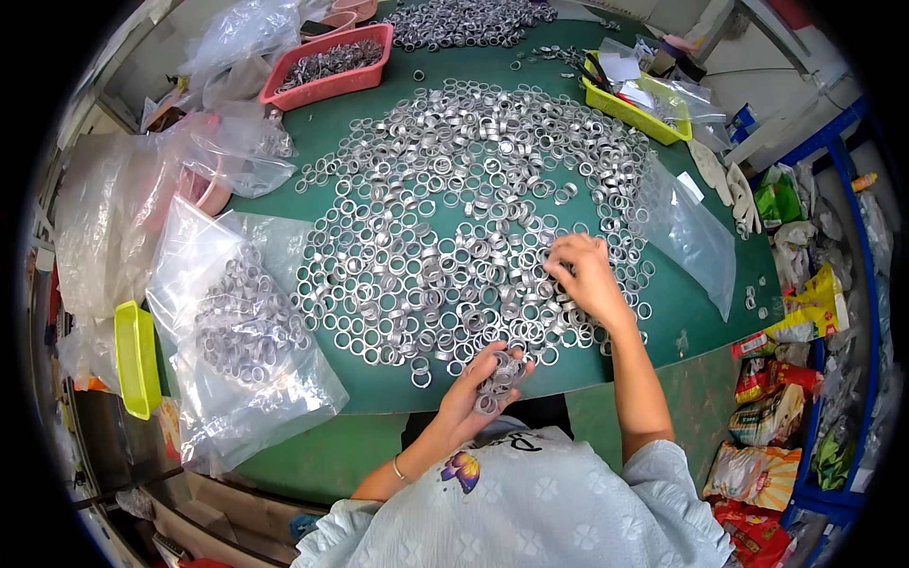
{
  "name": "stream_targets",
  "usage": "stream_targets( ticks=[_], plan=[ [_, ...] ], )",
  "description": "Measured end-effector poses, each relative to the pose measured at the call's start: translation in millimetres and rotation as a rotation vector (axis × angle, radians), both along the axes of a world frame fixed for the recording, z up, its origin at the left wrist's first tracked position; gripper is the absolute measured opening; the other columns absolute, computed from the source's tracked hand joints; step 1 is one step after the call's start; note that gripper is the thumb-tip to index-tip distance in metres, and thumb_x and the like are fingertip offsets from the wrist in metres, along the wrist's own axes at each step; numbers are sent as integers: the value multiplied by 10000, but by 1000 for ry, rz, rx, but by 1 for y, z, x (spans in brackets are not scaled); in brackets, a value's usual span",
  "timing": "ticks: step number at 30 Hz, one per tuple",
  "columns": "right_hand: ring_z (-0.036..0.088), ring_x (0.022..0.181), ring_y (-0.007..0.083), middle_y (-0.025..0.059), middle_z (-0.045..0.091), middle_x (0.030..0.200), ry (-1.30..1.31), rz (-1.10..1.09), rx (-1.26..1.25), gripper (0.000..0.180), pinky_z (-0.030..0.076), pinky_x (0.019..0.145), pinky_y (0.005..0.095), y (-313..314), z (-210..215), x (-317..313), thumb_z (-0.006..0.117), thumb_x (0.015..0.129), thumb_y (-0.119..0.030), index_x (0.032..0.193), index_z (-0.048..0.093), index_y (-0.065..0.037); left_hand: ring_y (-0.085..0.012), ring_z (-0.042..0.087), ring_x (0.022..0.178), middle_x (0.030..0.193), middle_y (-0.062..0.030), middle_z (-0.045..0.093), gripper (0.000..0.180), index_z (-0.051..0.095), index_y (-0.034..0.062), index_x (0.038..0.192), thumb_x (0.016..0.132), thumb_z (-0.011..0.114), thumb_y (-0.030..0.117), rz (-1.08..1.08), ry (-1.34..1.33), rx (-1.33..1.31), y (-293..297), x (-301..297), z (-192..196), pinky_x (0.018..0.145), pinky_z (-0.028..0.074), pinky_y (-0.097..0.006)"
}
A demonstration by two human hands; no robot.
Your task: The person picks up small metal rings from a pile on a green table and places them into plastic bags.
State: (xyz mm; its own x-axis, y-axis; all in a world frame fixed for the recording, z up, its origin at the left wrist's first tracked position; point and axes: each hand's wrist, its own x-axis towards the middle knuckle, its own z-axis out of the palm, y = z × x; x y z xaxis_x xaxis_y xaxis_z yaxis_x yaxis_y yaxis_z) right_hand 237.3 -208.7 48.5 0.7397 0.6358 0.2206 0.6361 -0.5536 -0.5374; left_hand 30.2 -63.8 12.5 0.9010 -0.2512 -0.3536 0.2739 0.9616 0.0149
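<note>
A wide heap of silver metal rings (407, 275) covers the middle of the green table (454, 393). At the table's near edge, my left hand (466, 386) is cupped palm up around several of these rings (499, 381). My right hand (585, 275) reaches over the right part of the heap, fingers bent down toward the rings. Whether a ring sits between its fingertips cannot be made out. To the left lies a clear plastic bag (218, 417) with many rings inside.
A pink tray (379, 71) of small metal parts stands at the back left, near another pile of rings (464, 24). A yellow-green basket (653, 123) with tools, an empty-looking clear bag (696, 246) and white gloves (724, 180) lie right. A blue shelf (866, 312) stands beyond.
</note>
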Motion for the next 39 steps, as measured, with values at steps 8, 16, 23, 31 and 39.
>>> stream_targets(
  ticks=[8,16,23,31,39],
  plan=[
    [565,756,154,78,603,925,1207,-83,1066,260,453,666,257,20,2,53,561,885,-96,1130,567,-9,-321,468,1211,1193,-98,522,268,528,152,1167,907,585,187,-6,-1,12,4,2,2,732,520,-317],
    [596,887,307,151,593,903,194,-98,-79,346,477,772,382,61,-32,77,765,698,-232,962,675,-28,-302,498,1202,1206,-82,542,303,525,142,1183,898,603,211,-4,-57,19,8,1,-4,771,532,-314],
    [562,694,150,43,603,713,435,-55,228,311,439,599,282,49,-33,86,782,715,-295,834,665,-32,-307,510,1184,1208,-95,538,290,534,135,1169,894,605,195,14,-30,-33,14,3,-8,760,552,-324],
    [534,662,115,34,598,811,1518,182,1016,129,435,566,234,41,-17,89,621,882,-132,974,602,-44,-321,461,1207,1219,-106,490,250,544,161,1152,909,587,204,-16,-27,-14,16,7,-5,709,503,-319],
    [618,660,228,96,651,740,58,-6,11,170,480,629,333,74,-26,78,722,731,-163,878,706,-80,-322,472,1207,1215,-112,516,285,548,154,1174,898,602,204,-25,-42,-26,19,8,-8,755,516,-323]
  ],
)
